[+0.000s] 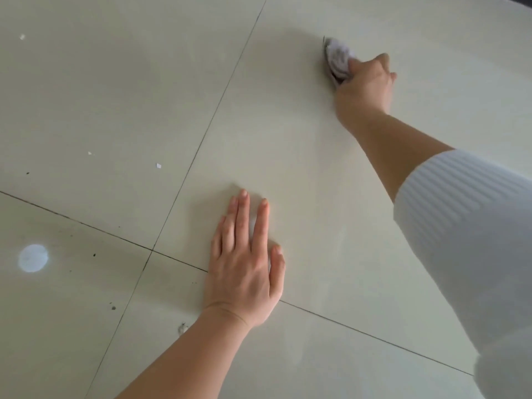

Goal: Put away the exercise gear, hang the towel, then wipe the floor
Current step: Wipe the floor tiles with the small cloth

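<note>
Pale beige tile makes up the floor (288, 156), glossy and crossed by thin dark grout lines (201, 139) that meet in a cross just left of the near hand.

Nearest, at the bottom, a bare forearm comes up from the near left edge. Its left hand (244, 263) lies palm down on the floor, released, with the fingers straight and slightly spread and the thumb out to the right. The heel of the hand sits over one grout line and the fingertips point far. It holds nothing.

Just left of that wrist lies a small greyish crumb (182, 329). Further left, dark specks (113, 307) are scattered over the near left tile, and a round bright light spot (33, 258) shows on the same tile near the left edge.

On the right, a white ribbed sleeve (460, 226) fills the near right side and ends above the elbow. The bare forearm runs from it toward the far right.

In the middle distance on the left, a small white scrap (158, 165) lies on the floor, with a smaller one to its left and another far off near the left edge.

Farthest, the right hand (365, 84) is clenched round a crumpled cloth (338, 60), white with a grey edge. The cloth sticks out on the left side of the fist and presses on the floor, well apart from the left hand, on the far right tile. The fingers curl under, so how they lie on the cloth is hidden.
</note>
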Available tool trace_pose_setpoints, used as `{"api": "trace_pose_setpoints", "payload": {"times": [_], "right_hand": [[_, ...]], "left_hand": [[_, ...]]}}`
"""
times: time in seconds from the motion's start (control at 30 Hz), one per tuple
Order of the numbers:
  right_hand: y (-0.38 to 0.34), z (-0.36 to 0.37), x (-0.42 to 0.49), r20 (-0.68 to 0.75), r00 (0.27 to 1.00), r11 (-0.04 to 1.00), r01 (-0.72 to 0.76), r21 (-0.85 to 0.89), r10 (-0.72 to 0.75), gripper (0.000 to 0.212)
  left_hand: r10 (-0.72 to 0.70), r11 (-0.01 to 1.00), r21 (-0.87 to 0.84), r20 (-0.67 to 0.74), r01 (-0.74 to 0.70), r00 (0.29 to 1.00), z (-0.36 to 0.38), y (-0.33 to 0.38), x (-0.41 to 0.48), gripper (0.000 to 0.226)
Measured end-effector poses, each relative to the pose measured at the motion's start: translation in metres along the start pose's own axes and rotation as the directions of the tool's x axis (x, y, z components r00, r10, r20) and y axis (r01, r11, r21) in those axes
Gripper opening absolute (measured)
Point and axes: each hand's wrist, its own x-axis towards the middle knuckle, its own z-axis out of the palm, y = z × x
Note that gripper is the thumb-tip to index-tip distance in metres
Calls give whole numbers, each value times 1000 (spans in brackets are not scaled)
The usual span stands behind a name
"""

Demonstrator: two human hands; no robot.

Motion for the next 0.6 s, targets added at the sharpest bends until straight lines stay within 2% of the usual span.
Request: {"api": "trace_pose_setpoints", "payload": {"times": [0.07, 0.17, 0.23, 0.3, 0.5, 0.6], "right_hand": [[-17, 4, 11, 13, 997, 994, 75, -77, -74, 36], [-35, 7, 18, 164, 960, 971, 236, -28, -229, 30], [-39, 7, 11, 286, 889, 931, 363, 38, -358, 35], [-38, 5, -5, 350, 805, 870, 488, 71, -480, 41], [-12, -2, -80, 402, 671, 774, 602, 196, -623, 52], [7, -7, -111, 421, 644, 762, 604, 232, -638, 52]], "left_hand": [[8, 1000, 4, 8, -8, 1000, 1, -1, 0, 64], [11, 1000, 17, 23, -11, 1000, 2, -2, 0, 65], [7, 1000, 17, 28, -8, 1000, 1, -2, 0, 65], [7, 1000, 16, 24, -7, 1000, 1, -1, 0, 65], [4, 1000, 30, 12, -5, 1000, 2, -2, 0, 65], [-12, 1000, 19, 2, 12, 1000, 3, -1, 1, 67]]}}
